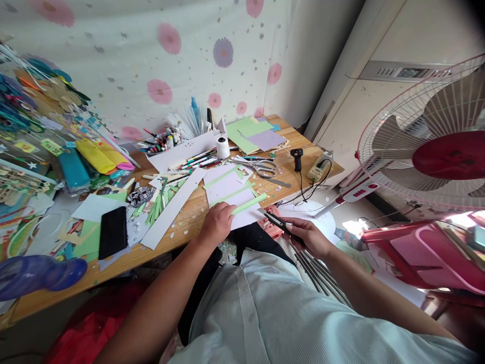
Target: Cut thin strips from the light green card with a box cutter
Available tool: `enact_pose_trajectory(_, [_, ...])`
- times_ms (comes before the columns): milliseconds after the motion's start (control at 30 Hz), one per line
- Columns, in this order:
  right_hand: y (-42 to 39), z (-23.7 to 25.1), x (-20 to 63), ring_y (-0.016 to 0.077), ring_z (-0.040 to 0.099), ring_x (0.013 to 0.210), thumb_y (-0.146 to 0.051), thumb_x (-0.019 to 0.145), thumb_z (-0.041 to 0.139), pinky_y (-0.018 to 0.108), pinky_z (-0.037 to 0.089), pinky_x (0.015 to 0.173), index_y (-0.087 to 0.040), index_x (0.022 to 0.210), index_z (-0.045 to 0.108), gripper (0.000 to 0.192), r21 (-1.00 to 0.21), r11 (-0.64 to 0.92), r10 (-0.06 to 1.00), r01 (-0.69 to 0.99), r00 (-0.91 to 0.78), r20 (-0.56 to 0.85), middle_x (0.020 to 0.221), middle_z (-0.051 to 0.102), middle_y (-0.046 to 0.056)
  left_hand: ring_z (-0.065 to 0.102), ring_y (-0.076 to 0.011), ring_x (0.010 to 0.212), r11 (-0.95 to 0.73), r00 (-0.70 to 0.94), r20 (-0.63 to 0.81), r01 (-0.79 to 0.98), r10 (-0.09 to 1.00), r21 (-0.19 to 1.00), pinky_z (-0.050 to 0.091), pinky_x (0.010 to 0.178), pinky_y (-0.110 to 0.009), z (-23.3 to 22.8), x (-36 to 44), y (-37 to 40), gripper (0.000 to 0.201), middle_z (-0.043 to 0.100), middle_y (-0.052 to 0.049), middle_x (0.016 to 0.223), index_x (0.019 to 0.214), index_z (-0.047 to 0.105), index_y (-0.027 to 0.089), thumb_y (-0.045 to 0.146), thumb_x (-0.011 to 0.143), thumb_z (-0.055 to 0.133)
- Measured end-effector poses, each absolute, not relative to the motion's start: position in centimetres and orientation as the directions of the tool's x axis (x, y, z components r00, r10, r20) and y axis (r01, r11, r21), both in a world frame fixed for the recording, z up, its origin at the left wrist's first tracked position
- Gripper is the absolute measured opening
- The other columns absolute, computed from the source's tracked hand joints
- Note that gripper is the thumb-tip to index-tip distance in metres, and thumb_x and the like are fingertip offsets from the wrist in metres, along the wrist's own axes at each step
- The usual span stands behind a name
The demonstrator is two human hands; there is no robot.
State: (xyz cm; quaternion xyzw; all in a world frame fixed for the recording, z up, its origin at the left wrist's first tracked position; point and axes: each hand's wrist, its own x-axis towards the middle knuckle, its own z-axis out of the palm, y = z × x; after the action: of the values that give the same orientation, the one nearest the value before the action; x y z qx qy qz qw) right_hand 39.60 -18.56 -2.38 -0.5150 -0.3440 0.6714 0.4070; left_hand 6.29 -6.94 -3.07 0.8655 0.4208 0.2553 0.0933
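My left hand (216, 222) presses down on a white sheet of paper (231, 194) at the front edge of the wooden table (197, 207), its fingertips pinching a light green paper strip (248, 203). To the right, my right hand (307, 236) grips a black utility knife (278, 222), whose tip points left toward the sheet's edge. More green strips lie across the same sheet. Both forearms reach forward over my pale shirt.
Scissors (261, 167), a white tape roll (223, 147), pens, a black glue gun (297, 158) and stacked coloured paper (252, 134) lie further back. A black phone (112, 231) and paper scraps sit left. A pink electric fan (435, 146) stands right, beside a pink stool (424, 253).
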Motion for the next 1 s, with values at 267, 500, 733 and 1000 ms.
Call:
enact_pose_trajectory(267, [-18.3, -3.4, 40.0, 0.0073, 0.040, 0.045, -0.051, 0.088, 0.089, 0.024, 0.021, 0.044, -0.022, 0.141, 0.077, 0.062, -0.878, -0.379, 0.923, -0.291, -0.052, -0.381, 0.074, 0.068, 0.001, 0.069, -0.0291, 0.107, -0.649, 0.546, 0.363, 0.699, 0.755, 0.300, 0.060, 0.097, -0.045, -2.5, 6.2, -7.4, 0.027, 0.073, -0.011, 0.113, 0.123, 0.076, 0.020, 0.013, 0.099, 0.067])
enact_pose_trajectory(500, [-17.9, -2.9, 39.7, 0.0084, 0.043, 0.047, -0.048, 0.085, 0.090, 0.024, 0.024, 0.045, -0.022, 0.141, 0.076, 0.063, -0.865, -0.366, 0.921, -0.343, 0.001, -0.390, 0.078, 0.072, 0.003, 0.069, -0.0307, 0.110, -0.626, 0.540, 0.332, 0.735, 0.773, 0.261, 0.060, 0.099, -0.048, -2.2, 7.2, -7.6, 0.039, 0.073, -0.013, 0.116, 0.142, 0.068, 0.020, 0.019, 0.103, 0.063])
enact_pose_trajectory(733, [-17.9, -2.9, 39.5, 0.0079, 0.041, 0.047, -0.048, 0.085, 0.090, 0.024, 0.020, 0.046, -0.020, 0.141, 0.076, 0.064, -0.857, -0.384, 0.915, -0.343, -0.012, -0.404, 0.076, 0.071, 0.002, 0.071, -0.0275, 0.110, -0.545, 0.455, 0.308, 0.760, 0.835, 0.354, 0.060, 0.099, -0.040, -2.8, 7.8, -6.9, 0.025, 0.075, -0.008, 0.112, 0.123, 0.075, 0.024, 0.021, 0.099, 0.072])
enact_pose_trajectory(1000, [-17.9, -2.8, 39.4, 0.0079, 0.041, 0.045, -0.050, 0.083, 0.090, 0.024, 0.020, 0.045, -0.018, 0.141, 0.075, 0.067, -0.860, -0.395, 0.908, -0.323, 0.004, -0.419, 0.075, 0.070, 0.002, 0.073, -0.0237, 0.100, -0.492, 0.401, 0.285, 0.716, 0.871, 0.495, 0.060, 0.093, -0.036, -2.1, 7.8, -6.9, 0.011, 0.075, -0.005, 0.103, 0.106, 0.077, 0.024, 0.020, 0.096, 0.077])
